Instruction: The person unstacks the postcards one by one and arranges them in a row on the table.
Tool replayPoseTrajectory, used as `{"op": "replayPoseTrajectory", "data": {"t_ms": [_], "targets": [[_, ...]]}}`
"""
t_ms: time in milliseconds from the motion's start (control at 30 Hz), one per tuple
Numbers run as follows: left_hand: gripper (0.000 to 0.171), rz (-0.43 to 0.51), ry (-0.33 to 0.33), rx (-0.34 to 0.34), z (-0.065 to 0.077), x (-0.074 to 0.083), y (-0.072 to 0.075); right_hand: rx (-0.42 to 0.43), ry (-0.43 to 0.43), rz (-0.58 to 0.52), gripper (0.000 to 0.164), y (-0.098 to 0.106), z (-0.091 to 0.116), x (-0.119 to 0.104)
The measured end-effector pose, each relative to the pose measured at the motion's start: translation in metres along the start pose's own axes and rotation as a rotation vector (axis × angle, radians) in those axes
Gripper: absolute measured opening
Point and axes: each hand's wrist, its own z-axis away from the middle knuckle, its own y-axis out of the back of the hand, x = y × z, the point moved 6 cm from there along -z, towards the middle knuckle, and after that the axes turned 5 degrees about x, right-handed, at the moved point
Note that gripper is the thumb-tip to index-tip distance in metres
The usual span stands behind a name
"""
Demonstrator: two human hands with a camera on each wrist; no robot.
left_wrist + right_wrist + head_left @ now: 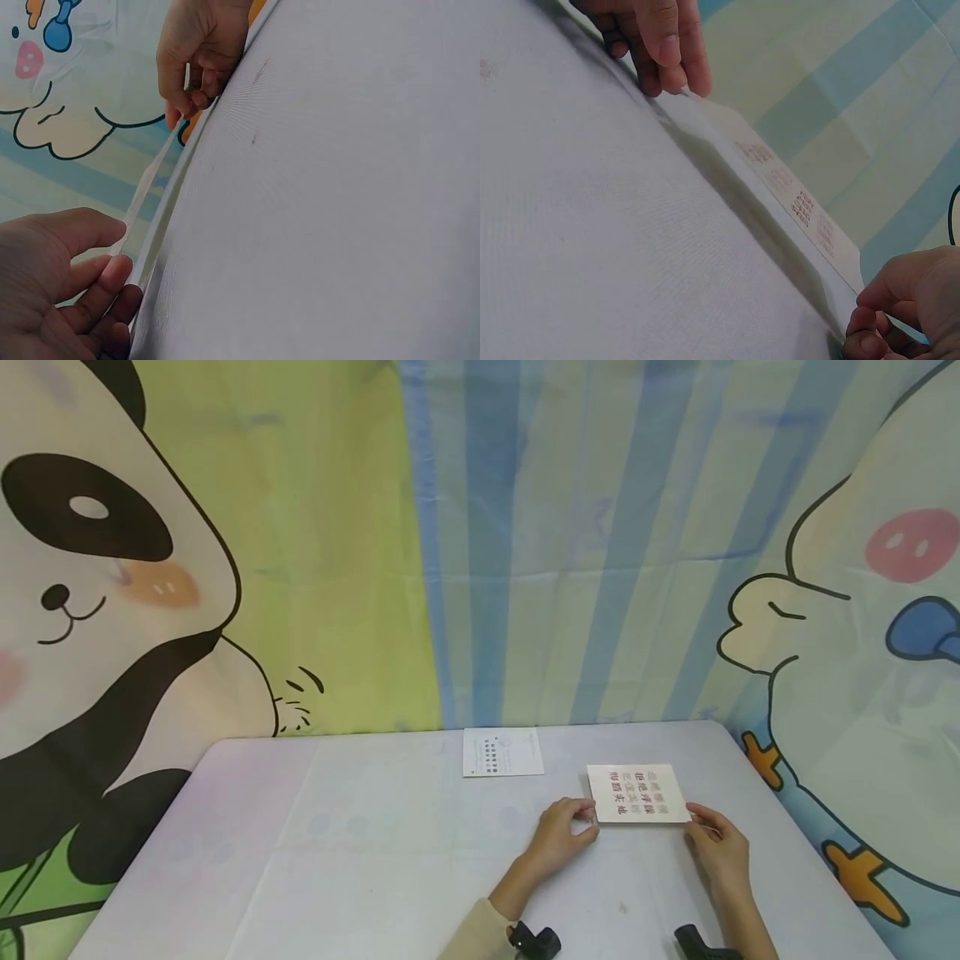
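A cream card (637, 795) printed with rows of red and grey characters is held just above the table, lying nearly flat. My left hand (561, 837) pinches its near left corner between thumb and fingers. At the near right corner, my right hand (720, 845) pinches it the same way. From the left wrist the card (144, 187) shows only as a thin pale edge between the two hands. Seen from the right wrist, the printed face of the card (780, 180) tilts away above a pale strip along its near side.
Another white card (503, 752) with small dark print lies flat at the table's back edge. The white-covered table (360, 860) ends against a printed curtain (555, 543) with cartoon animals. Dark wrist cameras (536, 942) sit on both wrists.
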Motion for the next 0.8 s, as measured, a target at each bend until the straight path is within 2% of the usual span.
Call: {"op": "replayPoseTrajectory", "data": {"t_ms": [300,567,800], "targets": [[0.036,-0.042,0.004,-0.021,-0.002,0.004,-0.006,-0.016,-0.071,-0.031,0.042,-0.002,-0.006,0.011],[0.037,-0.097,-0.018,-0.019,-0.003,0.01,-0.01,0.0,-0.062,-0.051,0.039,0.002,-0.007,0.01],[0.036,-0.121,-0.021,-0.019,-0.001,0.01,-0.009,0.003,-0.071,-0.079,0.038,0.0,-0.006,0.012]]}}
